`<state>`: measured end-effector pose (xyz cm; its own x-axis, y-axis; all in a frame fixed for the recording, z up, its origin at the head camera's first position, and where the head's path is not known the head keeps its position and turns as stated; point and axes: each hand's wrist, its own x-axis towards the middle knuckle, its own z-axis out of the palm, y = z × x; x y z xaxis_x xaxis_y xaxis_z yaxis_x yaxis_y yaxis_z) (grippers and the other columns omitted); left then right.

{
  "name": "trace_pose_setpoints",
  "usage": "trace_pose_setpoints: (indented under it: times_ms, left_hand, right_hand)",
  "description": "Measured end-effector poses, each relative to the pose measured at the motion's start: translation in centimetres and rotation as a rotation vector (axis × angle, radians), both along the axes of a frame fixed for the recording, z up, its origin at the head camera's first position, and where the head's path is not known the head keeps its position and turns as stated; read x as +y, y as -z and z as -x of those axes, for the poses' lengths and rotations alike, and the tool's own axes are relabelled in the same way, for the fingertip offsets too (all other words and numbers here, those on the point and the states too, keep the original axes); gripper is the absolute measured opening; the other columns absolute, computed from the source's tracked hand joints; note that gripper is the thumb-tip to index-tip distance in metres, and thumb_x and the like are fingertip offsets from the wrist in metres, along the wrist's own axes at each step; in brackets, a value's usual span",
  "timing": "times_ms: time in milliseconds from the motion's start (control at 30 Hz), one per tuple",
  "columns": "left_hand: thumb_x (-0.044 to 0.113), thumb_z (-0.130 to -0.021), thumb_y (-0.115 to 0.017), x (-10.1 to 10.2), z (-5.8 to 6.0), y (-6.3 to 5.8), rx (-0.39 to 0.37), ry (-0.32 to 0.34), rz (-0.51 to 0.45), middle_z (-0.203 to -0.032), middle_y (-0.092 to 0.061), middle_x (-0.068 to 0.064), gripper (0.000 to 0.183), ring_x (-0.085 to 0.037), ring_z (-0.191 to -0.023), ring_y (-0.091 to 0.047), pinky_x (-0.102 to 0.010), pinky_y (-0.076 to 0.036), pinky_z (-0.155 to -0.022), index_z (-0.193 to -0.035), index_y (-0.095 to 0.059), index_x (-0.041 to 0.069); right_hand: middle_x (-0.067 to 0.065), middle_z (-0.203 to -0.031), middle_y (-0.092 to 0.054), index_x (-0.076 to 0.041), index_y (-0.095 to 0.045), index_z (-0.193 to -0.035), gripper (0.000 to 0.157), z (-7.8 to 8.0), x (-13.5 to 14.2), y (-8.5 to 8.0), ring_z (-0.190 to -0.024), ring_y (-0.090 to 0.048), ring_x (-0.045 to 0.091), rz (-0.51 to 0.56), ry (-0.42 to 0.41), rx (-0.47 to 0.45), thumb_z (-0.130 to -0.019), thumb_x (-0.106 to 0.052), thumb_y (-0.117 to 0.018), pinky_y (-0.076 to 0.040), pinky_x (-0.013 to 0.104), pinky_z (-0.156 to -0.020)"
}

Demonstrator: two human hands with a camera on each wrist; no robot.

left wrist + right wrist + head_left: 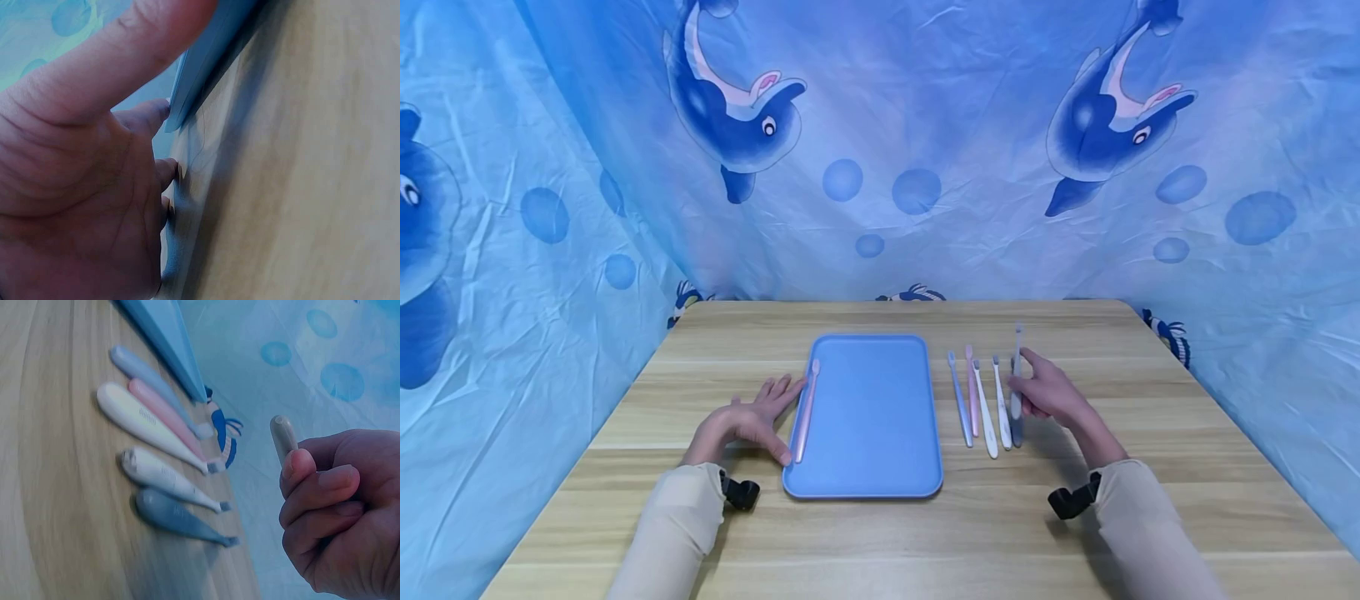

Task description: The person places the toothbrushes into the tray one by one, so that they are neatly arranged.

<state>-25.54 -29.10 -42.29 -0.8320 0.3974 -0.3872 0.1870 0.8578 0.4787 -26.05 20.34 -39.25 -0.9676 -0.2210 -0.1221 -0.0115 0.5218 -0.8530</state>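
Note:
My right hand (1047, 389) pinches a pale grey toothbrush (284, 437), raised above the table with its head pointing away from me. Just left of that hand lie a dark blue-grey toothbrush (178, 512), two white ones, a pink toothbrush (164, 412) and a light blue toothbrush (959, 400), roughly side by side. With fingers spread, my left hand (756, 417) touches the left edge of the blue tray (872, 417). Inside that edge, a pink toothbrush (807, 412) lies lengthwise. The left thumb (119, 62) reaches the tray's side in the left wrist view.
The wooden table (865, 550) carries the tray near its middle and the row of toothbrushes to the right. Behind and beside it hangs a blue curtain (917, 108) printed with dolphins. A black wrist camera (1071, 502) sits under the right cuff.

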Motion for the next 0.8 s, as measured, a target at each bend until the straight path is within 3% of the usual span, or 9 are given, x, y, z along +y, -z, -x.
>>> trace_pose_setpoints:
  times_ms: [200,433,800]
  left_hand:
    - [0.072,-0.05,-0.087,-0.2,0.5,0.7,0.019,0.004,-0.003,-0.17,0.015,-0.013,0.149,-0.044,-0.154,0.019,-0.085,0.014,-0.105,-0.162,0.002,0.031]
    - [0.069,-0.053,-0.088,0.3,-0.4,-0.8,-0.015,0.032,-0.059,-0.167,0.017,-0.022,0.149,-0.053,-0.15,0.02,-0.088,0.016,-0.099,-0.162,0.004,0.026]
    - [0.071,-0.051,-0.087,0.0,0.1,0.5,0.014,-0.005,0.006,-0.17,0.014,-0.016,0.151,-0.045,-0.154,0.019,-0.084,0.012,-0.107,-0.163,0.003,0.024]
  right_hand:
    - [-0.004,-0.049,-0.053,0.0,-0.002,-0.16,0.079,0.0,-0.9,-0.4,-0.037,-0.041,0.005,0.001,-0.005,0.009,-0.103,-0.018,-0.053,-0.032,0.024,-0.038]
    - [-0.005,-0.048,-0.053,-0.001,-0.002,-0.16,0.08,0.0,-2.1,-0.5,-0.037,-0.04,0.005,0.004,-0.016,0.02,-0.102,-0.018,-0.054,-0.031,0.024,-0.037]
    - [-0.004,-0.049,-0.051,-0.003,-0.006,-0.161,0.077,0.0,-4.7,-1.1,-0.039,-0.041,0.006,0.02,-0.02,0.016,-0.102,-0.019,-0.053,-0.032,0.023,-0.038]
